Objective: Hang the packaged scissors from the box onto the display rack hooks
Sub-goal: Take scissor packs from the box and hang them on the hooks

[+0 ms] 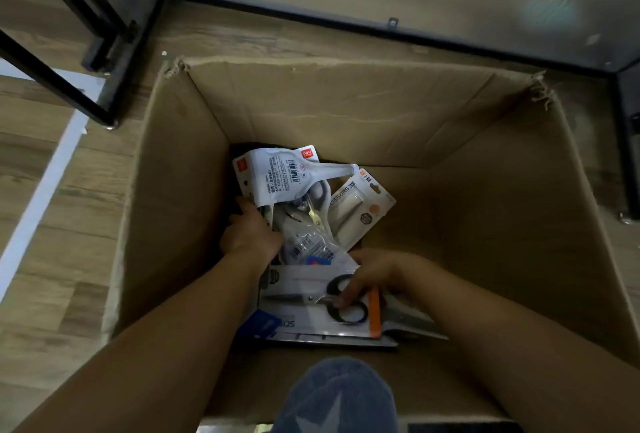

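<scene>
A large open cardboard box (467,141) stands on the floor below me, and both my arms reach into it. At its bottom lie several packaged scissors. My left hand (251,231) grips the lower edge of a white-backed scissors package (277,173) that stands tilted up at the left. My right hand (372,275) presses on a flat package of black-handled scissors (311,308) with an orange strip, fingers curled over the handles. Between them sit a pack of grey-handled scissors (317,211) and a beige "SCISSORS" card (360,207). No display rack hooks are in view.
Black metal legs of a frame (104,51) stand on the wooden floor at the upper left. A grey panel with a black base rail (381,27) runs behind the box. My blue-clad knee (336,398) is at the bottom edge.
</scene>
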{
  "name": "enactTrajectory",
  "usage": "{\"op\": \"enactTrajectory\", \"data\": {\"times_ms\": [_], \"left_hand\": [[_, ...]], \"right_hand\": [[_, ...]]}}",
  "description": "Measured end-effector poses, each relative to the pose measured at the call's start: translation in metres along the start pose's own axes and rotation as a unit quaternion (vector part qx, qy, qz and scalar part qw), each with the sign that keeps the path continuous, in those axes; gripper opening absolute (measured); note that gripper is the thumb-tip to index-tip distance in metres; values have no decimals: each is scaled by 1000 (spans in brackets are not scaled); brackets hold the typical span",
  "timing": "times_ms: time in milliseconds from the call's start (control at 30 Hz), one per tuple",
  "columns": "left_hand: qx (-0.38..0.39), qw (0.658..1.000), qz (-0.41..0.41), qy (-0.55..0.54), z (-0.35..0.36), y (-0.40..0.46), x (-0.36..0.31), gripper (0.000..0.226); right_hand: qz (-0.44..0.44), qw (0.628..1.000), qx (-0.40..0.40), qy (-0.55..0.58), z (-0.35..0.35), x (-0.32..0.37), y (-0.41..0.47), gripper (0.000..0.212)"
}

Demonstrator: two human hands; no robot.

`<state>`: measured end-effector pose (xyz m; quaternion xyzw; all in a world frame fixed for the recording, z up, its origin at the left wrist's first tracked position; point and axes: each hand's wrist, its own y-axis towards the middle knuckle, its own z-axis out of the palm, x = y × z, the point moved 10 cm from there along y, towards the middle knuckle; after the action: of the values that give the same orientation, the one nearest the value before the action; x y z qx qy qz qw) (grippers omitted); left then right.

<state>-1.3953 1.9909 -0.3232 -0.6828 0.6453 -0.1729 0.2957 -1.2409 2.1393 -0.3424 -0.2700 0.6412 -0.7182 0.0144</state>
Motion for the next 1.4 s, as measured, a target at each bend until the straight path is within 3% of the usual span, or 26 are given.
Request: {"op": "enactTrajectory", "data": {"times_ms": [167, 333, 467, 700, 900, 967, 1133, 1233, 1300, 1400], "left_hand": [[58, 989, -5, -139, -22, -18, 5, 87], [111, 990, 13, -88, -66, -86, -12, 55], [158, 984, 26, -79, -102, -152, -27, 43], [164, 981, 37, -95, -186, -241, -53, 40], [175, 976, 23, -125, -238, -301, -60, 30], [197, 968, -7, -158, -248, -328, -55, 38], [286, 941, -83, -158, -264, -414, -31, 84], [325, 922, -93, -191, -281, -464, -30, 89], [336, 910, -94, -223, -297, -493, -32, 90], [327, 901, -47, -280, -333, -531, -44, 99]], "right_hand": [[-37, 991, -111, -65, -9, 18, -37, 45], [16, 972, -202, -121, -37, 31, -120, 48], [57, 963, -211, -157, -40, 38, -202, 50], [79, 966, -228, -92, -45, 72, -334, 54], [42, 969, -243, 6, -44, 101, -426, 42], [9, 970, -243, 9, -38, 115, -454, 38], [-79, 968, -238, 18, -10, 147, -525, 39], [-141, 959, -243, 32, 8, 169, -572, 25], [-177, 949, -257, 33, 17, 184, -605, 27], [-219, 935, -279, 23, 26, 208, -656, 24]]}}
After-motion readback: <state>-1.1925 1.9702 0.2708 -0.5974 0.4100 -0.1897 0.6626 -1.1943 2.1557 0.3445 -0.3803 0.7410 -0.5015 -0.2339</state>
